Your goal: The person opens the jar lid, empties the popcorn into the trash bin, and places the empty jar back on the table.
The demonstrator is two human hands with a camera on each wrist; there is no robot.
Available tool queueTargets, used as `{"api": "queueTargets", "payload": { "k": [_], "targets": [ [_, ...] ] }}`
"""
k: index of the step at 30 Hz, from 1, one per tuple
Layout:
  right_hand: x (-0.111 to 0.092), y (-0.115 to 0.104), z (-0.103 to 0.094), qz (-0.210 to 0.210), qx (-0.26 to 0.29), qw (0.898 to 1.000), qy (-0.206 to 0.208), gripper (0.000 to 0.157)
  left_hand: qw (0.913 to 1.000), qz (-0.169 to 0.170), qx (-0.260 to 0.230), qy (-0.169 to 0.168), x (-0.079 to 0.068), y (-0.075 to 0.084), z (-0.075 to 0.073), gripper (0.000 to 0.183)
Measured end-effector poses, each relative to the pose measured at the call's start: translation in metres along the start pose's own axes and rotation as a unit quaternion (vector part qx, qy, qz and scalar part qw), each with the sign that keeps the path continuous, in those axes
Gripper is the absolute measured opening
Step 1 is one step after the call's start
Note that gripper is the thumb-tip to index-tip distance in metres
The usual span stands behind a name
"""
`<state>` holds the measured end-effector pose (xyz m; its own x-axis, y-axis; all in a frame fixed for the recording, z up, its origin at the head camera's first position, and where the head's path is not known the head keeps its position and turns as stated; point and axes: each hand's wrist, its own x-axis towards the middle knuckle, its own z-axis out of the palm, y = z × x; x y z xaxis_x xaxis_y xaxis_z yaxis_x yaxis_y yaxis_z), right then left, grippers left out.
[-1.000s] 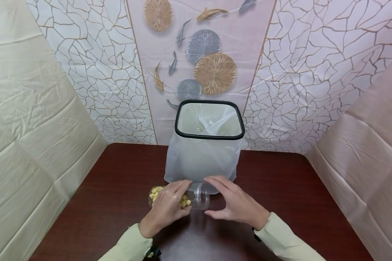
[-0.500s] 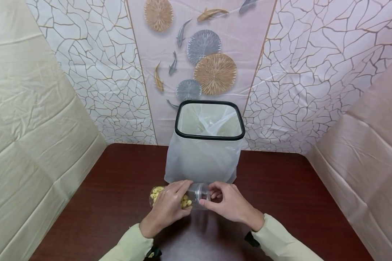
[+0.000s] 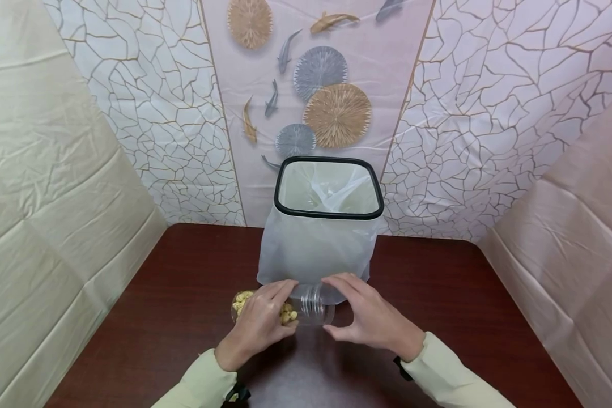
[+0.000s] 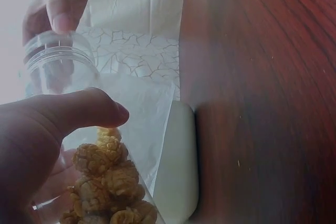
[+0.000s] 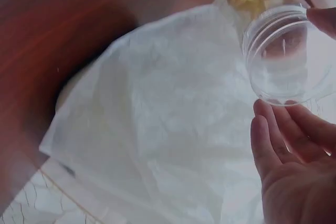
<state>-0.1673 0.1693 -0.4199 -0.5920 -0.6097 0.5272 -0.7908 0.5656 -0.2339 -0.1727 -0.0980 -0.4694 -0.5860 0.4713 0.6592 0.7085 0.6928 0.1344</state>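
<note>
A clear plastic jar [image 3: 298,306] lies on its side above the dark table, with yellow popcorn-like pieces [image 4: 107,177] in its bottom half. My left hand [image 3: 262,314] grips the jar's body from above, its thumb across the near side in the left wrist view. At the mouth end, my right hand [image 3: 374,317] holds a clear round lid [image 5: 283,59] by its rim, thumb on one side and fingertips on the other. Screw threads [image 3: 312,303] show beside the lid in the head view. Whether the lid is fully off the neck I cannot tell.
Just beyond the hands stands a white bin [image 3: 318,249] with a black rim [image 3: 328,215] and a translucent liner bag [image 5: 157,108] draped over its outside. Patterned cloth [image 3: 148,113] hangs behind the dark red table [image 3: 428,294]; cream cloth [image 3: 56,226] lines the sides.
My right hand's fingers curled in at the lid half a second ago and are spread round its rim again now. The lid end reaches slightly farther right. My left hand keeps its grip.
</note>
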Motion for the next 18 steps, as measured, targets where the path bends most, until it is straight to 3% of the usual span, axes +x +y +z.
{"api": "queueTargets", "payload": {
  "k": [8,18],
  "targets": [
    [-0.008,0.02,-0.023,0.008,-0.056,0.998,0.008,0.084,0.9999,-0.005,0.009,0.009,-0.005,-0.01,-0.008,0.083],
    [-0.036,0.047,-0.03,0.056,-0.099,0.992,-0.058,0.081,0.9993,-0.03,0.015,0.018,-0.022,-0.028,-0.022,0.088]
  ]
}}
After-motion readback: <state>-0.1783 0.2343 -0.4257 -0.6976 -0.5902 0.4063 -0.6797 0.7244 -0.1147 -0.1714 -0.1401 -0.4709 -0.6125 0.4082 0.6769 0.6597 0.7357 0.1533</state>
